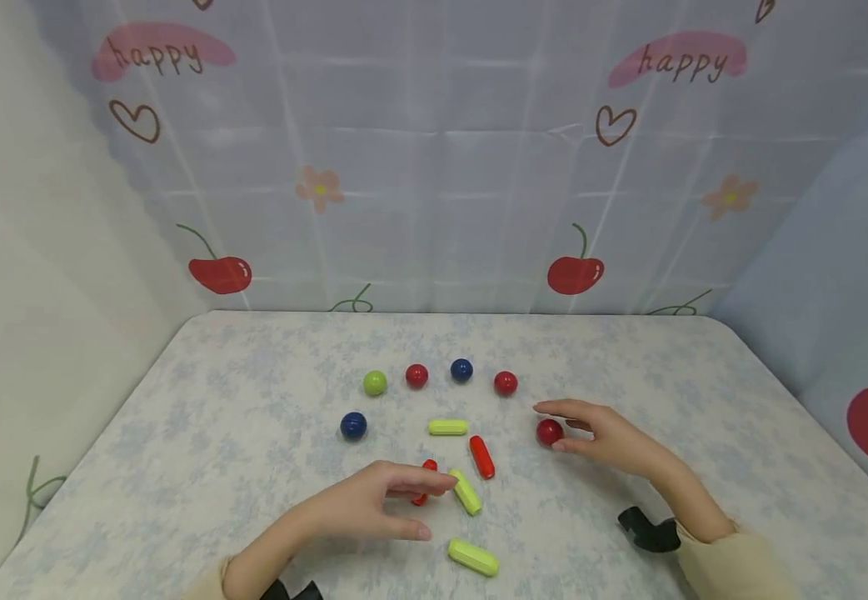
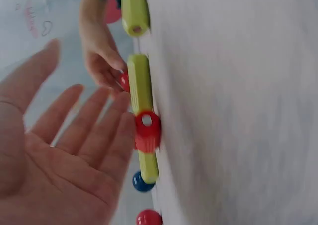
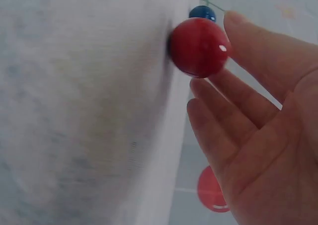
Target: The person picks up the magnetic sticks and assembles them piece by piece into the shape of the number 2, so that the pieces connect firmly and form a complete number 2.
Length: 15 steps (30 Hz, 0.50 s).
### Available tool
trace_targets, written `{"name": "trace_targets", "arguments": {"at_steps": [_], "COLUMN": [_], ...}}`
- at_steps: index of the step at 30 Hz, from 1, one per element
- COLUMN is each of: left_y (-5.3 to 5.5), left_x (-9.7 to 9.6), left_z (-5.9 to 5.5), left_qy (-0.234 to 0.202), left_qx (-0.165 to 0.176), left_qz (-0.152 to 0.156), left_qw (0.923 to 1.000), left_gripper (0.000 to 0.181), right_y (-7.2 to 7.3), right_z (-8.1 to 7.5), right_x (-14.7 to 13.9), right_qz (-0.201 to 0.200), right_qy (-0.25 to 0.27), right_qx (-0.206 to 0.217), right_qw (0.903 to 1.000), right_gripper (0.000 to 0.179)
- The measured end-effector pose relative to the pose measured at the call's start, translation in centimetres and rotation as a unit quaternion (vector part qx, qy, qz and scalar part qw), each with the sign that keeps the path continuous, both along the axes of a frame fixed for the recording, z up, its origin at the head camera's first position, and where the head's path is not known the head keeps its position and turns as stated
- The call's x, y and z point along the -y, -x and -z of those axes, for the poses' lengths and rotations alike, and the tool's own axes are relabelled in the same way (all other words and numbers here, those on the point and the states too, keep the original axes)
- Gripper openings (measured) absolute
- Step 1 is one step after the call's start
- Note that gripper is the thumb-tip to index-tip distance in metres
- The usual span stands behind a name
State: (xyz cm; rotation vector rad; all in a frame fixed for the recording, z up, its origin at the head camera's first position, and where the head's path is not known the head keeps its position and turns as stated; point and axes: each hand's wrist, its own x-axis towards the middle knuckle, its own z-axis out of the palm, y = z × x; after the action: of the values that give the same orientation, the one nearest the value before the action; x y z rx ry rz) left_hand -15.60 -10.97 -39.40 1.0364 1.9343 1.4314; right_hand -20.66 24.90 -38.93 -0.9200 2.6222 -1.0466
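My right hand reaches around a glossy red ball on the table, its thumb tip at the near side and its index finger stretched past the far side. In the right wrist view that red ball sits by the thumb and straight, spread fingers. Palm inward, my left hand hovers with loosely extended fingers, holding nothing. It partly covers a red elongated bead in the head view. A yellow-green bead lies just past its fingertips, and another yellow-green bead lies nearer me.
Beyond the hands, a green ball, red balls and blue balls form an arc. A yellow-green bead and a red bead lie mid-table. A printed curtain hangs behind the table.
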Motion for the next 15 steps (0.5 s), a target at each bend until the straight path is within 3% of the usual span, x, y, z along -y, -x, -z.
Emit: {"name": "trace_targets", "arguments": {"at_steps": [2,9,15], "left_y": [-0.3,-0.8,-1.0], "left_x": [-0.3,-1.5,-2.1], "left_z": [0.5,1.6,3.0], "left_qy": [0.0,0.01,0.006], "left_qx": [0.011,-0.022,-0.041], "left_qz": [0.008,0.026,0.039], "left_qw": [0.9999,0.9994,0.9984], "left_gripper": [0.05,0.047,0.044], "right_y": [0.1,0.4,0.5], "right_z": [0.7,1.4,2.0], "right_x": [0.0,0.3,0.6], "right_qz": [0.005,0.021,0.042], "right_qy": [0.004,-0.002,0.015], "right_qx": [0.001,-0.03,-0.009], "right_qw": [1.0,0.9993,0.9989], "right_gripper": [0.049,0.04,0.037]}}
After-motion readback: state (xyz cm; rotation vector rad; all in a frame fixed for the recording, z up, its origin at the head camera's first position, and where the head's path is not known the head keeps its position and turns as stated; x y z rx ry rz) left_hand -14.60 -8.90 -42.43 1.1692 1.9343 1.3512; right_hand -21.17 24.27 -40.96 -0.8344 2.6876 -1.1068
